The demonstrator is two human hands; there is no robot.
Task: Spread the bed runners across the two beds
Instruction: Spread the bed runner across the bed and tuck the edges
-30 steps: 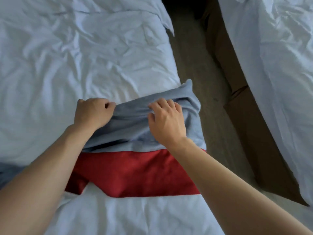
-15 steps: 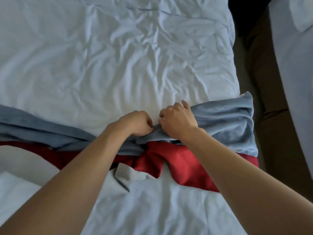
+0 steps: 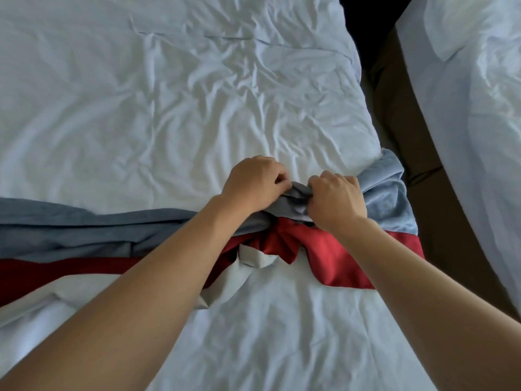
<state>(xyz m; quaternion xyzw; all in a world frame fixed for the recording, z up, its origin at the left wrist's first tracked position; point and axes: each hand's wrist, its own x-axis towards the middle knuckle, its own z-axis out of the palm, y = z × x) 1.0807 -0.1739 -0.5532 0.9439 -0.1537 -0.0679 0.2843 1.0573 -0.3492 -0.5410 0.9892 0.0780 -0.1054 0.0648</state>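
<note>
A grey-blue and red bed runner (image 3: 70,232) lies across the near bed (image 3: 158,108), which has a crumpled white sheet. The runner stretches from the left edge to the bed's right side, where its end (image 3: 386,198) hangs over. It is bunched up in the middle. My left hand (image 3: 253,182) and my right hand (image 3: 335,198) sit close together, both shut on the grey-blue upper edge of the runner at the bunched spot. The red band (image 3: 332,258) is wrinkled just below my hands.
A second bed (image 3: 473,114) with white bedding stands at the right. Between the beds runs a narrow dark gap with brown floor and bed base (image 3: 400,131). A fold of white sheet (image 3: 253,258) pokes out under the red band.
The view has swung left, showing more of the near bed. My hands have come together from apart and now pinch the runner's grey-blue edge at one bunched spot.
</note>
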